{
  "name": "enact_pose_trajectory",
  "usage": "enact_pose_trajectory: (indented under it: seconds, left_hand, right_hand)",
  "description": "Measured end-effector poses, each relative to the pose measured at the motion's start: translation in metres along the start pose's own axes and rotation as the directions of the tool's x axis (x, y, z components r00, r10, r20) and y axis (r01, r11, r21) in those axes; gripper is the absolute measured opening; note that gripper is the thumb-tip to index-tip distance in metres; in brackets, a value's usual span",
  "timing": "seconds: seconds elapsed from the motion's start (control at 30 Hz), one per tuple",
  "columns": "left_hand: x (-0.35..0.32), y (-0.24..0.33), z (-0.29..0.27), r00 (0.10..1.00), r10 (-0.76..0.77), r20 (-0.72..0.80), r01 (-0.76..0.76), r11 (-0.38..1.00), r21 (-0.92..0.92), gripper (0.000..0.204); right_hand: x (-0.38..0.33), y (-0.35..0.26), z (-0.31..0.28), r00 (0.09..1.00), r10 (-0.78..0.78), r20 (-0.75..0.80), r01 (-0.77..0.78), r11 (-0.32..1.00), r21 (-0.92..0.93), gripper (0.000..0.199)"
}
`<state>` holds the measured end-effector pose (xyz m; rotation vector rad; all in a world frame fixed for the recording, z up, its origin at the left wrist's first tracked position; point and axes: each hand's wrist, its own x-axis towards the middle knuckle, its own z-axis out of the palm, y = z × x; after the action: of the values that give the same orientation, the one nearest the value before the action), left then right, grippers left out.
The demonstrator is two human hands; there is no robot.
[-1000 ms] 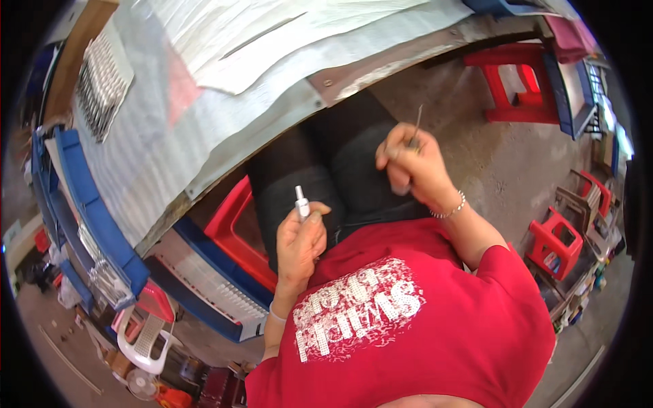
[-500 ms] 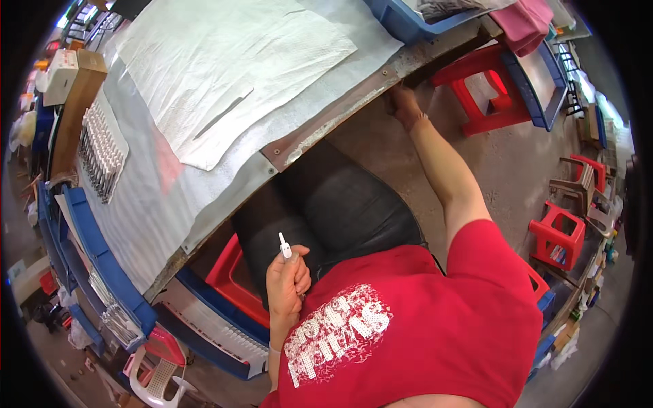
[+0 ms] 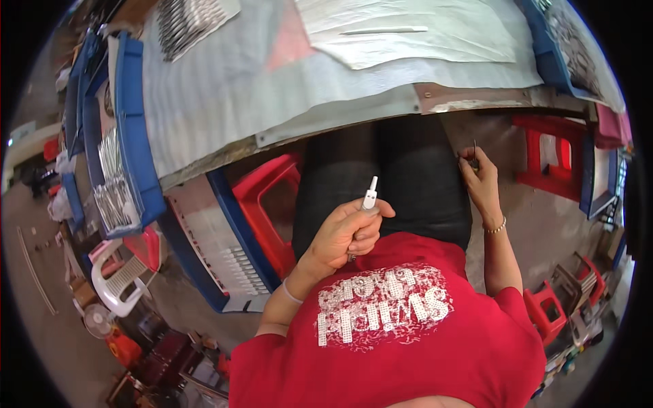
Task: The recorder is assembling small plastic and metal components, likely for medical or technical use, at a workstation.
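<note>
My left hand (image 3: 343, 234) is closed in front of my shirt. Thumb and fingers pinch a small white plastic piece (image 3: 370, 195) with two dark dots and a narrow tip pointing up. Out to the right of my thigh, below the table edge, my right hand (image 3: 484, 187) is closed on a small, thin, dark pointed tool (image 3: 475, 154). Its point sticks up past the fingers; the lower part is hidden, so I cannot tell its kind. Both hands are apart from the table (image 3: 224, 115).
A white cloth (image 3: 469, 41) with a thin pale strip (image 3: 384, 30) covers part of the table. Metallic parts (image 3: 187, 24) lie at the far left. Blue trays (image 3: 139, 136) flank the table. Red stools (image 3: 262, 216) stand below, beside a lower tray of white pieces (image 3: 241, 268).
My right hand has come back from under the table's right edge and now shows a thin pointed tool. The left still holds the white piece. The view has turned toward the left.
</note>
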<state>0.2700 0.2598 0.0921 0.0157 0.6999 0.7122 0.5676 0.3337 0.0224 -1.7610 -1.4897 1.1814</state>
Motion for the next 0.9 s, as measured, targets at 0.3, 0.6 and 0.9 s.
enact_pose_trajectory:
  seconds: [0.3,0.6,0.9]
  left_hand:
    - [-0.028,0.006,-0.003,0.996,-0.013,0.091,0.003,0.995,0.103,0.025]
    - [-0.037,0.015,-0.011,0.998,-0.021,0.056,0.017,0.998,0.060,0.023]
    - [-0.014,0.022,-0.038,0.982,0.181,-0.053,-0.181,0.983,0.014,0.019]
  right_hand:
    - [-0.032,-0.128,0.063,0.768,0.090,0.634,-0.432,0.804,0.409,0.014]
    - [-0.027,-0.164,0.086,0.787,0.128,0.603,-0.404,0.847,0.347,0.009]
    - [0.032,-0.277,0.049,0.798,-0.405,0.447,0.359,0.914,0.188,0.009]
